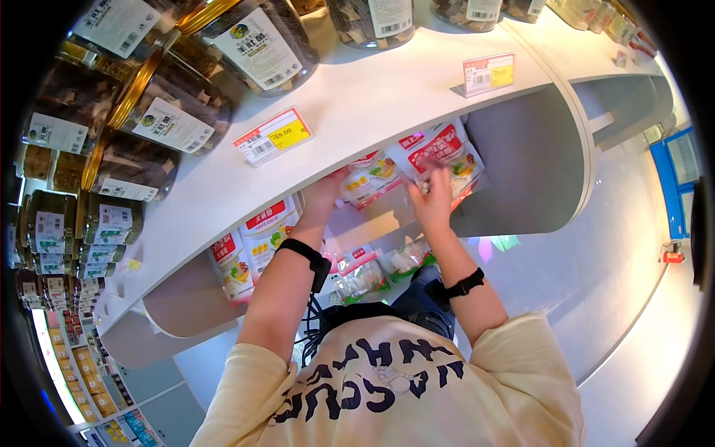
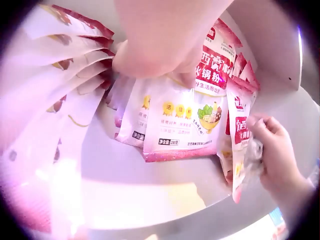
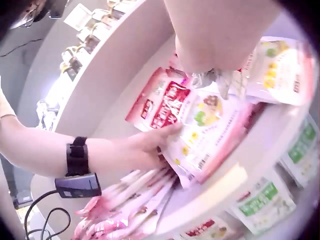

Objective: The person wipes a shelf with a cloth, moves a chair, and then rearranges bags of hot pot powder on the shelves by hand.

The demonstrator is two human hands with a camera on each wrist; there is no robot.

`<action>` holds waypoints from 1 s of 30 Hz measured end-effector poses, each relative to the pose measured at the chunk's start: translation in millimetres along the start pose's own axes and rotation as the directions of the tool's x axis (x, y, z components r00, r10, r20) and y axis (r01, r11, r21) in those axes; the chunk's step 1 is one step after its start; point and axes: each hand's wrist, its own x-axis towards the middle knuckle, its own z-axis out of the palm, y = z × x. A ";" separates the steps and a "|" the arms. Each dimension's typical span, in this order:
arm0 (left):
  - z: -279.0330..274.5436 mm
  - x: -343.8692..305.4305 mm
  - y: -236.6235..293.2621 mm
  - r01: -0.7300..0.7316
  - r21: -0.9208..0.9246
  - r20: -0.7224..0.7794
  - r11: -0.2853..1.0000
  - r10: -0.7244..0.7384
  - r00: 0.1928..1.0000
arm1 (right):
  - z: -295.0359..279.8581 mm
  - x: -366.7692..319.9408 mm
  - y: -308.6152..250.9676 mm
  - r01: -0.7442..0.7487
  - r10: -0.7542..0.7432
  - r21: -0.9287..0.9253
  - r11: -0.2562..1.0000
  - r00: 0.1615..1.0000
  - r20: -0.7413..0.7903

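Red-and-white food packets [image 1: 372,179] stand in the recess under the white counter. My left hand [image 1: 324,192] reaches in at their left; the right wrist view shows its fingers and thumb gripping the edge of a front packet [image 3: 210,125]. In the left wrist view that hand [image 2: 160,45] covers the packet's top. My right hand [image 1: 434,200], blurred at the fingers, is at the right-hand packets [image 1: 454,156]. Crumpled clear plastic [image 3: 205,79] shows in its curled fingers, and its fingertips touch a packet edge [image 2: 240,130] in the left wrist view.
More packets [image 1: 264,231] stand in a row at the recess's left. Lower down are green-edged packets [image 3: 265,200]. Large jars [image 1: 257,45] and price signs [image 1: 274,136] stand on the counter [image 1: 387,82] above. The recess's curved wall [image 1: 544,156] closes its right side.
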 end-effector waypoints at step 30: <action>24.0 -35.8 4.9 0.143 -0.501 -0.026 0.854 -0.180 0.983 | 3.9 36.5 75.3 0.309 -0.209 -0.115 0.944 0.830 0.517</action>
